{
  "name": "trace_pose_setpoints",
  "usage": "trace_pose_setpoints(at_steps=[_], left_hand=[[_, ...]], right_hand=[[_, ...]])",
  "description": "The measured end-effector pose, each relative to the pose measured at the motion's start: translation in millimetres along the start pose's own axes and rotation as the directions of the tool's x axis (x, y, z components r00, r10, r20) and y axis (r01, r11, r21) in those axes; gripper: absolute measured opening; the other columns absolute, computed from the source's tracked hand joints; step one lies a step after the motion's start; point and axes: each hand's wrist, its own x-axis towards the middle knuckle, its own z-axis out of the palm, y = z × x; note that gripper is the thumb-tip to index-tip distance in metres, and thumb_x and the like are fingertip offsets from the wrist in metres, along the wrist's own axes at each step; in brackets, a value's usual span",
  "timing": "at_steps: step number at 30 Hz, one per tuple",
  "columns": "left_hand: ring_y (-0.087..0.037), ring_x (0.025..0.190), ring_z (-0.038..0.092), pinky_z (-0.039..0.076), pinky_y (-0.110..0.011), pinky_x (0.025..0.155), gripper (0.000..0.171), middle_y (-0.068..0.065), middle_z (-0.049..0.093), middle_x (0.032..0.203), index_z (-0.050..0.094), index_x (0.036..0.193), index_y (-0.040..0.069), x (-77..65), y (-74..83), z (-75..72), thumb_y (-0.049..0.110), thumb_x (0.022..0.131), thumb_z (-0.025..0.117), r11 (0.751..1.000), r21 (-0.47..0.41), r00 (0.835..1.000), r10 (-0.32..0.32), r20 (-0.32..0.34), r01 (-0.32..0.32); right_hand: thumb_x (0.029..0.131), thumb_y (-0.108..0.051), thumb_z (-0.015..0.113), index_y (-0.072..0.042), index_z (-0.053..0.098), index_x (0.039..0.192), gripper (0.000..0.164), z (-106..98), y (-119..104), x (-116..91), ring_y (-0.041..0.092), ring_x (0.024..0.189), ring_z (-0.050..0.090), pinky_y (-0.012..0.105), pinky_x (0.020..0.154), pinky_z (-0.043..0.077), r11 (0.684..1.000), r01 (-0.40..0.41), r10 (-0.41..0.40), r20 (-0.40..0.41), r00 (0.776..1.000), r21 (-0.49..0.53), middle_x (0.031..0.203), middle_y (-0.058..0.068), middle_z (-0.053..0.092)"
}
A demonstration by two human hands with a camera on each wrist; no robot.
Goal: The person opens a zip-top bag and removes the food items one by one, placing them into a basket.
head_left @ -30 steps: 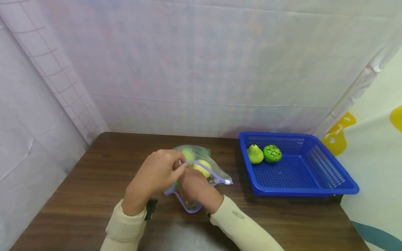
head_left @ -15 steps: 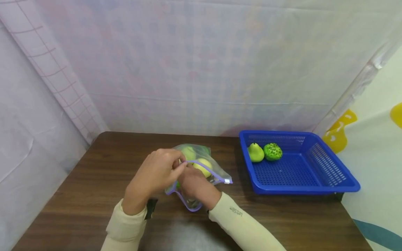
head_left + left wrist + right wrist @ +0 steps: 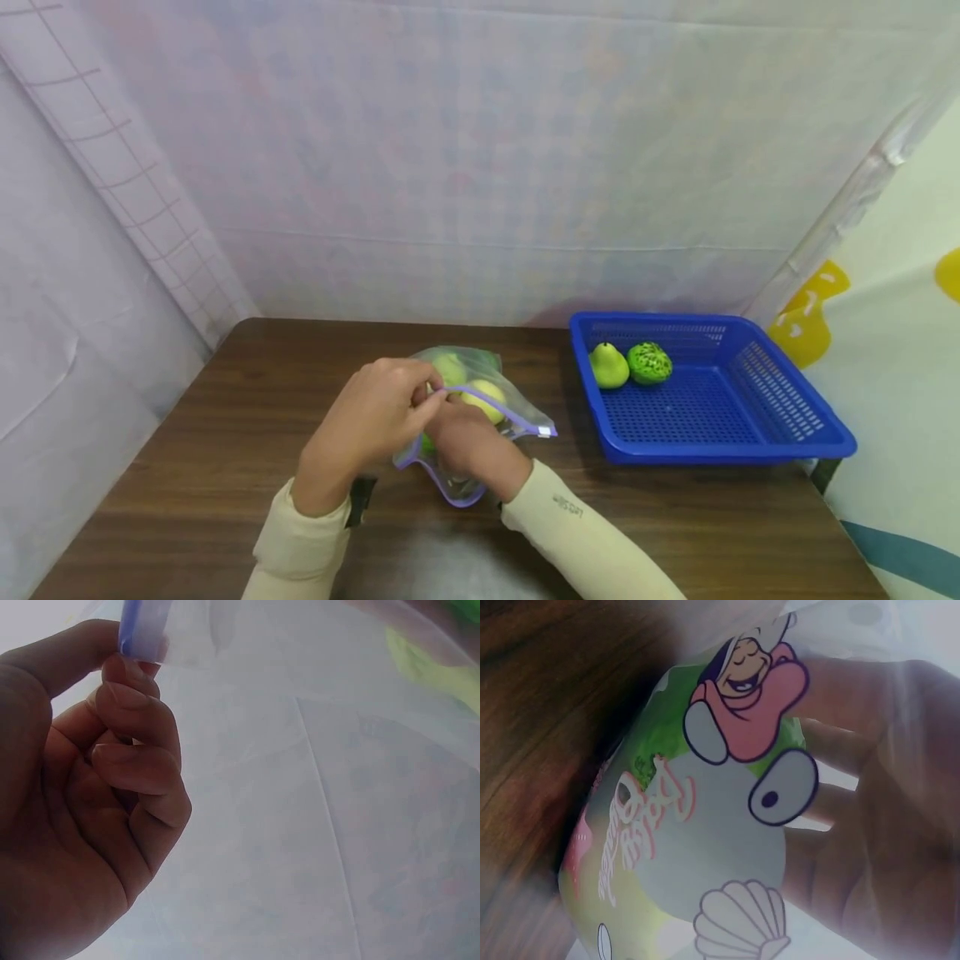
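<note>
A clear zip bag [image 3: 517, 400] with a purple rim lies on the table with its mouth spread. Inside it show a pale yellow round fruit [image 3: 483, 402] and a light green one [image 3: 450, 368]. My left hand [image 3: 375, 408] pinches the bag's purple edge between thumb and fingertips; the left wrist view shows that purple strip [image 3: 142, 630] at the fingertips. Through the mouth my right hand [image 3: 468, 442] reaches into the bag. In the right wrist view, its fingers [image 3: 829, 750] show through the printed plastic beside green and yellowish fruit; their tips are hidden.
A blue plastic basket [image 3: 720, 454] stands at the right of the brown table [image 3: 225, 433]. In its left end lie a green pear [image 3: 608, 367] and a speckled green round fruit [image 3: 649, 363]. White sheeting [image 3: 480, 167] hangs behind the table.
The head view shifts slightly. Both hands and the bag stay almost where they were, the left still pinching the rim and the right inside the bag.
</note>
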Motion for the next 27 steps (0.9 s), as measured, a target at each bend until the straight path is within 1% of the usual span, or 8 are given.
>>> trace_pose_setpoints(at_steps=[3,8,14,19,24,27], left_hand=[[-0.006,0.049,0.044,0.038,-0.026,0.043,0.004,0.006,0.055,0.056,0.075,0.078,0.009,-0.2,-0.1,-0.4,0.012,0.081,0.074,1.0,0.001,1.0,0.0,0.002,0.0],[-0.006,0.05,0.045,0.041,-0.027,0.044,0.004,0.005,0.056,0.056,0.075,0.078,0.008,0.1,-0.4,-0.5,0.011,0.08,0.073,1.0,0.006,1.0,0.0,0.002,0.0],[-0.007,0.05,0.045,0.041,-0.027,0.044,0.004,0.006,0.055,0.055,0.074,0.076,0.01,1.5,-0.7,-0.6,0.011,0.079,0.072,1.0,0.013,1.0,0.009,-0.017,-0.009],[-0.008,0.05,0.045,0.041,-0.028,0.044,0.005,0.006,0.054,0.054,0.074,0.075,0.01,2.6,-0.7,-1.9,0.011,0.079,0.071,1.0,0.011,1.0,0.012,-0.024,-0.011],[-0.007,0.051,0.045,0.041,-0.027,0.045,0.004,0.006,0.055,0.055,0.074,0.076,0.01,0.9,-1.3,-1.6,0.012,0.08,0.072,1.0,-0.002,1.0,-0.001,-0.013,0.001],[-0.006,0.05,0.045,0.041,-0.026,0.044,0.004,0.007,0.054,0.055,0.074,0.077,0.01,0.5,-2.1,-0.5,0.012,0.08,0.074,1.0,-0.008,1.0,0.001,-0.012,-0.001]], right_hand=[[0.068,-0.005,0.078,-0.015,0.061,0.119,0.054,-2,0,-2,0.022,0.096,0.057,0.034,0.067,0.056,1.0,0.004,-0.004,0.008,1.0,-0.013,0.118,0.0,0.068],[0.068,-0.004,0.077,-0.015,0.06,0.12,0.055,-8,0,-5,0.022,0.097,0.056,0.033,0.064,0.056,1.0,-0.004,0.003,0.033,0.999,0.014,0.12,0.001,0.067],[0.069,-0.008,0.08,-0.017,0.06,0.119,0.055,-20,1,-9,0.023,0.101,0.055,0.036,0.071,0.056,0.999,-0.024,0.022,0.061,0.998,0.029,0.123,0.002,0.064],[0.07,-0.012,0.081,-0.018,0.061,0.12,0.055,-27,2,-13,0.024,0.104,0.056,0.039,0.074,0.057,0.999,-0.031,0.03,0.05,0.998,0.031,0.123,0.001,0.063],[0.072,-0.014,0.082,-0.018,0.058,0.126,0.059,-31,0,-19,0.027,0.101,0.058,0.04,0.072,0.058,0.999,-0.026,0.024,0.032,0.999,0.046,0.117,-0.001,0.064],[0.073,-0.016,0.082,-0.018,0.059,0.126,0.058,-33,-1,-22,0.028,0.101,0.059,0.041,0.072,0.059,1.0,-0.011,0.011,0.015,1.0,0.021,0.119,-0.002,0.062]])
